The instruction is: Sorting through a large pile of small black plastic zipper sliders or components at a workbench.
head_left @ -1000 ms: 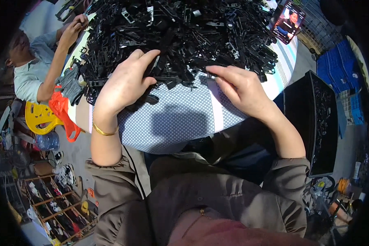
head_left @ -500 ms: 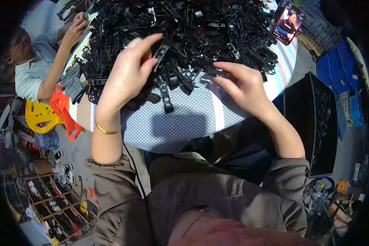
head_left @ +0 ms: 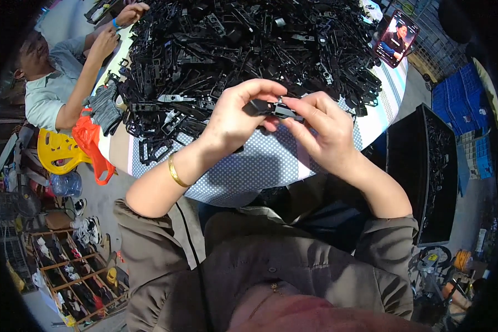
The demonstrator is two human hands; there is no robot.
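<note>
My two hands meet above the near edge of the table. Between them is a small black plastic part [head_left: 284,110] with a shiny, clip-like middle. My left hand [head_left: 232,113] closes its fingers around the dark left end. Thumb and forefinger of my right hand [head_left: 327,130] pinch the other end. Just beyond both hands spreads a large heap of black plastic parts [head_left: 205,61], many of them long and narrow. Its near edge is partly hidden behind my left hand.
The patterned tablecloth [head_left: 243,171] covers a rounded table. A phone [head_left: 397,39] stands at the far right. To the left, a person [head_left: 55,83] sits near grey gloves [head_left: 104,108], an orange bag [head_left: 88,141] and a yellow stool [head_left: 58,152]. A black bin [head_left: 406,171] stands right.
Both hands have come together, the left moving right and the right slightly left. They now hold one black part between them. The other person's hands have shifted too.
</note>
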